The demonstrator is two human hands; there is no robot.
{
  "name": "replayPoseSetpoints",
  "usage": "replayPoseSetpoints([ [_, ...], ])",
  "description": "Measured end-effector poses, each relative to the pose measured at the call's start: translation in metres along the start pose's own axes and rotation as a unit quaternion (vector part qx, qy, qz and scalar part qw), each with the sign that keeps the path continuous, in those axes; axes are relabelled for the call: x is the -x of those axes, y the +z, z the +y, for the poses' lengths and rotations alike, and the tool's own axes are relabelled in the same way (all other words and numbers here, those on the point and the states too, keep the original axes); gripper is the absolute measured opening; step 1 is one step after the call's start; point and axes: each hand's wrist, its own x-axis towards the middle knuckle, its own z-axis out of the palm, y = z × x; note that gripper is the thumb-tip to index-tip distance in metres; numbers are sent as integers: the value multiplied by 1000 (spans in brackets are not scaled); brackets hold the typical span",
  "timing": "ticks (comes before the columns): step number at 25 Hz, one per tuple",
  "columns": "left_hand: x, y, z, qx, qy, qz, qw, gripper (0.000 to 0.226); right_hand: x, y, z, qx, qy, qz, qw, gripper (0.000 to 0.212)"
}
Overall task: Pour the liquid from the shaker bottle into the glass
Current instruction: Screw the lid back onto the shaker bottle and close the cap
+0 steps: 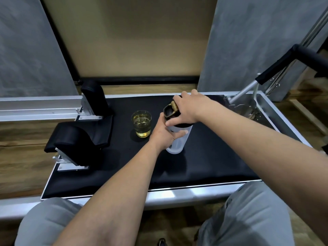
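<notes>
Pour looks done: glass [141, 124] just left of the fingers holds yellow liquid, shaker bottle [179, 141] stands upright, left hand [164, 134] wrapped round its body, right hand [188, 108] fingers clamped on lid [173, 113].

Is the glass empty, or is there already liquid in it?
Not empty. The glass stands upright on the black pad and holds yellow liquid up to roughly two thirds of its height.

I see a frosted plastic bottle [177, 141] with glossy dark lid [171, 112]. Clear glass [141, 123]. Matt black pad [204, 162], brushed metal frame [35, 107].
</notes>
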Motion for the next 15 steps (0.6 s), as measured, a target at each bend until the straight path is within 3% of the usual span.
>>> replayPoseSetpoints([
  [2, 1, 0, 4, -16, -11, 2, 1000, 78, 2, 5, -11, -5, 48, 33, 998, 104],
  [6, 11, 7, 15, -138, -18, 76, 987, 98, 3, 7, 1, -34, -23, 19, 999, 111],
  [9, 17, 5, 9, -128, 8, 25, 991, 117, 5, 5, 17, -63, -59, 1, 996, 103],
  [12, 15, -6, 12, -134, -45, -12, 990, 105, 7, 8, 24, -68, -97, 14, 993, 105],
  [15, 18, 1, 21, -181, -20, 45, 982, 99, 6, 13, 14, -67, -48, 31, 996, 104],
])
